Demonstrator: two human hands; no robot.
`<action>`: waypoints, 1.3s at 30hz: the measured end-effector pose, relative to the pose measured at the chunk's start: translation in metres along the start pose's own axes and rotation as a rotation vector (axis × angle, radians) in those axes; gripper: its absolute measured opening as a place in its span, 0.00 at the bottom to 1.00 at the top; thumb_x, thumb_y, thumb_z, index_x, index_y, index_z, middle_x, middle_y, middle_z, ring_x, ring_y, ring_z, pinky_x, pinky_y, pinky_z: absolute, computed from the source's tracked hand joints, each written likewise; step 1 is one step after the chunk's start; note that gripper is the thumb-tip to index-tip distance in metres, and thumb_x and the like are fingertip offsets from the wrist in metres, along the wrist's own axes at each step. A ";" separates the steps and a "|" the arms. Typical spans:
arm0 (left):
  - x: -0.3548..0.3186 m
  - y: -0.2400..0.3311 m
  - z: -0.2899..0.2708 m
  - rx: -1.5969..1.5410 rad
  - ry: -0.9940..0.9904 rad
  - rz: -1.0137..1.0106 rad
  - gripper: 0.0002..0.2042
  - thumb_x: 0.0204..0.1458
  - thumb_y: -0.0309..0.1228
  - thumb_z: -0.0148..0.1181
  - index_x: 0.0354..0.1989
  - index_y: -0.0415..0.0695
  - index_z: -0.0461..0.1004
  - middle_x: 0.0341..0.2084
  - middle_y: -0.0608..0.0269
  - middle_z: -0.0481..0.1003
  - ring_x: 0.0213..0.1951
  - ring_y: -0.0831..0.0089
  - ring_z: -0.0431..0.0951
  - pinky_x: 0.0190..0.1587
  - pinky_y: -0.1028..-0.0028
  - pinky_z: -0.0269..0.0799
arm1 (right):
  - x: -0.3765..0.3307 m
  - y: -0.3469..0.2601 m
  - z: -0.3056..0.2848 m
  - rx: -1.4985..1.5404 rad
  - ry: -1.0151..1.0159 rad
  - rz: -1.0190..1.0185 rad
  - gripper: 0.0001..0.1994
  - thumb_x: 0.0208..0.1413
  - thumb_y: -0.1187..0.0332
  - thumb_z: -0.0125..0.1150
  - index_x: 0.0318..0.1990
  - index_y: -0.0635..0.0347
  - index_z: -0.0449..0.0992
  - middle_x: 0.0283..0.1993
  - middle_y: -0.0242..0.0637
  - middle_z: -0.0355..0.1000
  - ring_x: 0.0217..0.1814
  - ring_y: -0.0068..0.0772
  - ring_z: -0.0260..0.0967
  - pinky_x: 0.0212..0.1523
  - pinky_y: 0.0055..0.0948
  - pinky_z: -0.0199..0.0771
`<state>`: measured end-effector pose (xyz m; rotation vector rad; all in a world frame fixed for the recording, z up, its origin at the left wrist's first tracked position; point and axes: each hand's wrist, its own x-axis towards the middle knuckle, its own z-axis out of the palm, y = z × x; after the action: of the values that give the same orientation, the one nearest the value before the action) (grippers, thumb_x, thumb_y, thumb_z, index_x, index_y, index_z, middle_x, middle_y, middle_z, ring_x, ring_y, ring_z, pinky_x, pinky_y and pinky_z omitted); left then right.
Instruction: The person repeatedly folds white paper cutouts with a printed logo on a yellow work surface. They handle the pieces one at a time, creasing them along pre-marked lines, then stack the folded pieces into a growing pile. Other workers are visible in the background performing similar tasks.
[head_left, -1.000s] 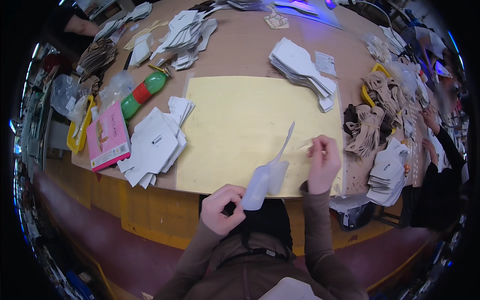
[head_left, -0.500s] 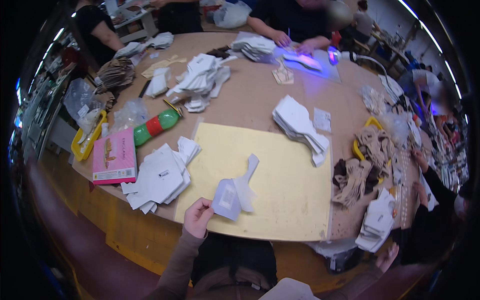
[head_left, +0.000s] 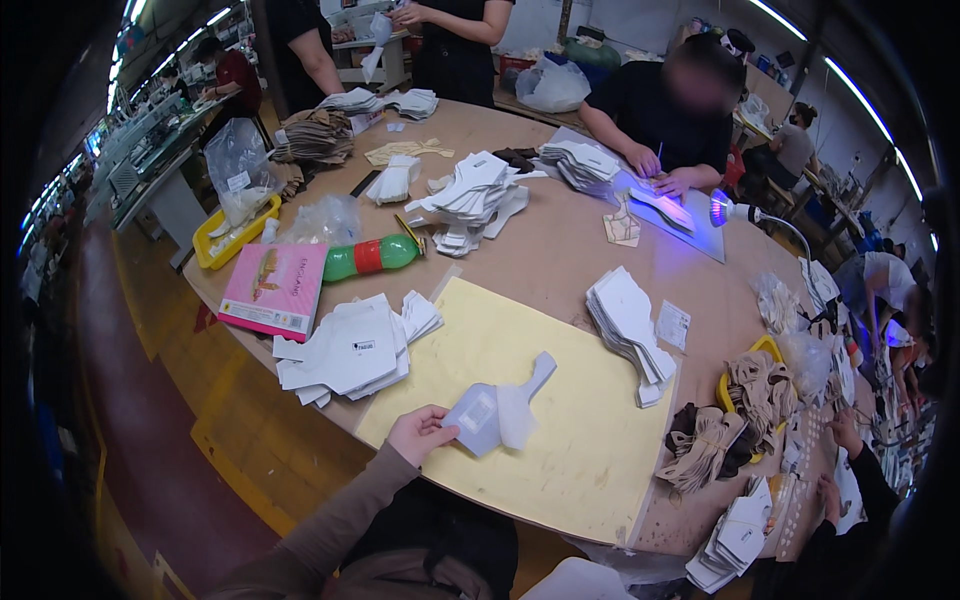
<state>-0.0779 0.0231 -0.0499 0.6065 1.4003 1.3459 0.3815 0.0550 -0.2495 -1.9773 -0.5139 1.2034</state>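
One hand visible: left hand [head_left: 420,432] pinches white cut piece [head_left: 497,408] at lower-left edge, above yellow mat [head_left: 560,400] on desk [head_left: 560,250]. Piece's long axis runs up-right from fingers. Right hand out of frame.

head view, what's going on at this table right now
The person's left hand holds a pale, curved cut-out piece over a yellow sheet on the round wooden table. Their right hand is out of view. Stacks of white cut pieces lie alongside, and across the table another person works under a violet lamp.
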 end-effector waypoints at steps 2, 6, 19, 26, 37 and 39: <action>0.000 -0.002 0.006 0.005 -0.012 0.008 0.14 0.59 0.25 0.64 0.51 0.32 0.73 0.40 0.60 0.79 0.41 0.79 0.79 0.47 0.79 0.76 | -0.010 -0.017 0.013 -0.031 -0.014 -0.023 0.18 0.70 0.73 0.47 0.65 0.65 0.63 0.65 0.43 0.65 0.59 0.38 0.71 0.53 0.29 0.81; 0.000 -0.005 0.018 0.014 -0.037 0.069 0.14 0.59 0.26 0.64 0.50 0.33 0.74 0.40 0.62 0.79 0.40 0.81 0.78 0.46 0.80 0.74 | -0.012 -0.029 0.013 -0.075 -0.004 -0.072 0.17 0.69 0.74 0.48 0.62 0.67 0.64 0.63 0.45 0.66 0.57 0.39 0.71 0.52 0.30 0.81; -0.001 0.002 0.027 0.022 -0.108 0.129 0.14 0.59 0.28 0.65 0.50 0.34 0.74 0.39 0.64 0.79 0.40 0.83 0.76 0.46 0.80 0.73 | -0.012 -0.092 -0.027 -0.088 0.367 -0.425 0.13 0.66 0.75 0.51 0.55 0.72 0.68 0.55 0.52 0.70 0.53 0.42 0.73 0.48 0.34 0.80; -0.012 0.022 0.035 0.001 -0.107 0.162 0.11 0.58 0.26 0.66 0.46 0.35 0.77 0.37 0.66 0.79 0.39 0.83 0.76 0.45 0.80 0.72 | -0.094 -0.198 -0.091 0.019 0.925 -1.213 0.11 0.65 0.76 0.53 0.51 0.75 0.71 0.51 0.55 0.72 0.50 0.44 0.74 0.47 0.35 0.80; -0.057 0.031 0.055 -0.236 -0.095 0.176 0.09 0.56 0.17 0.64 0.45 0.31 0.76 0.38 0.58 0.81 0.40 0.76 0.81 0.47 0.78 0.77 | -0.265 -0.237 0.095 -0.243 -0.478 -1.591 0.14 0.44 0.87 0.67 0.41 0.68 0.81 0.40 0.46 0.78 0.40 0.44 0.77 0.41 0.35 0.79; -0.065 0.032 0.057 -0.291 -0.099 0.200 0.09 0.57 0.16 0.63 0.45 0.30 0.76 0.38 0.58 0.80 0.41 0.76 0.80 0.47 0.78 0.77 | -0.277 -0.234 0.125 -0.232 -0.587 -1.610 0.13 0.44 0.85 0.68 0.40 0.67 0.81 0.40 0.44 0.78 0.40 0.42 0.77 0.40 0.33 0.79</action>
<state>-0.0149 -0.0043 0.0115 0.6200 1.0597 1.6203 0.1497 0.0692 0.0559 -0.6839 -2.0378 0.5398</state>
